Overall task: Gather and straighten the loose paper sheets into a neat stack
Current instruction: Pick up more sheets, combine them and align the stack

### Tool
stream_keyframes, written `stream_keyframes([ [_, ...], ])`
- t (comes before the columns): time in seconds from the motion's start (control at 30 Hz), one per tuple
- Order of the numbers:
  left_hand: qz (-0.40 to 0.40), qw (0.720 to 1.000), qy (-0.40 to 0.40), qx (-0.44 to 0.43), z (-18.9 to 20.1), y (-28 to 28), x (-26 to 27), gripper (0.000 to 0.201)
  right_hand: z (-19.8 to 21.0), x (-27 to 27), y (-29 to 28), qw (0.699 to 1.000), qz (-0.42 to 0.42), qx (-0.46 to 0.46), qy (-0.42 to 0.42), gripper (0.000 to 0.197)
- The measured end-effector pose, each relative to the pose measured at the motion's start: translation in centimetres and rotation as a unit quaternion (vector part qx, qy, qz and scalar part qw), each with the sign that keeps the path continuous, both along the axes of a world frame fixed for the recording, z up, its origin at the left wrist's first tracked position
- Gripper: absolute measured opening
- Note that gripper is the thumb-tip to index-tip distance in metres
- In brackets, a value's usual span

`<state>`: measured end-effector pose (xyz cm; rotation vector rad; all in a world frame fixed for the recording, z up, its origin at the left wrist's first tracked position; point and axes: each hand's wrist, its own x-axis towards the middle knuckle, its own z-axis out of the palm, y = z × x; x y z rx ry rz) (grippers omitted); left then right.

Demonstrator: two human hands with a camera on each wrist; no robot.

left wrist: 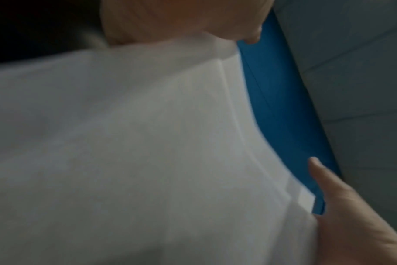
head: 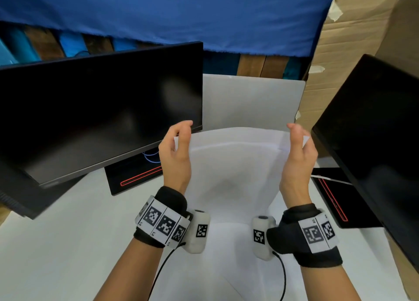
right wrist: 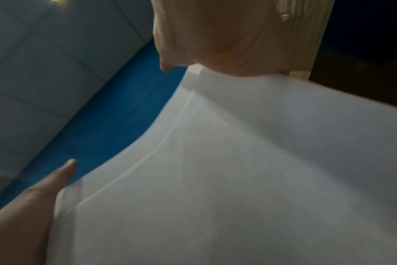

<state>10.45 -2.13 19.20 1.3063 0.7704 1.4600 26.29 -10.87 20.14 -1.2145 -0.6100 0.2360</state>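
I hold a loose bundle of white paper sheets (head: 235,164) upright over the white table (head: 56,255), with their top edges staggered and uneven. My left hand (head: 181,134) grips the bundle's left edge and my right hand (head: 299,137) grips its right edge. The sheets sag between the two hands. In the left wrist view the sheets (left wrist: 147,143) lie between the thumb (left wrist: 329,182) and the curled fingers (left wrist: 193,21). The right wrist view shows the same: paper (right wrist: 238,179), thumb (right wrist: 61,175), fingers (right wrist: 215,35). Faint edges low on the table suggest another flat sheet (head: 244,275).
A dark monitor (head: 102,110) stands close on the left and another (head: 374,141) close on the right, each on a black base with a red line (head: 136,176). A pale flat panel (head: 251,101) stands behind the paper. Cardboard (head: 351,39) rises at the back right under a blue cloth (head: 204,12).
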Motion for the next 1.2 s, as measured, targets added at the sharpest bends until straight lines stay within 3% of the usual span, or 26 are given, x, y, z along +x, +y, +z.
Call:
stream_keyframes([
  [0.13, 0.028, 1.000, 0.011, -0.009, 0.2, -0.3, 0.6, 0.024, -0.4, 0.5, 0.6, 0.999, -0.019, -0.024, 0.028, 0.007],
  [0.33, 0.007, 1.000, 0.019, -0.018, -0.2, -0.6, 0.3, 0.019, -1.6, 0.9, 0.1, 0.999, 0.005, -0.045, 0.021, 0.017],
  [0.47, -0.102, 0.993, 0.053, 0.001, -2.2, 0.5, -1.2, 0.041, -3.2, 2.4, -1.4, 0.986, 0.115, -0.122, -0.016, 0.028],
  [0.63, -0.229, 0.941, 0.217, -0.126, -6.1, 1.8, -2.4, 0.035, -7.0, 2.5, -1.8, 0.938, 0.218, -0.269, 0.025, 0.039],
  [0.77, -0.195, 0.960, 0.160, -0.121, -5.2, 1.6, -1.7, 0.029, -6.6, 1.2, -0.7, 0.965, 0.157, -0.206, 0.041, 0.033],
  [0.9, -0.178, 0.972, 0.127, -0.087, -4.2, 1.8, -2.4, 0.029, -5.5, 1.0, -1.0, 0.976, 0.157, -0.146, 0.048, 0.029],
  [1.1, -0.163, 0.961, 0.133, -0.177, -9.3, 0.3, -2.7, 0.036, -11.4, -0.8, -1.8, 0.946, 0.172, -0.249, 0.115, 0.023],
  [1.2, -0.167, 0.951, 0.133, -0.223, -10.6, -0.1, -2.7, 0.032, -12.5, -1.4, -2.1, 0.940, 0.173, -0.255, 0.149, 0.025],
])
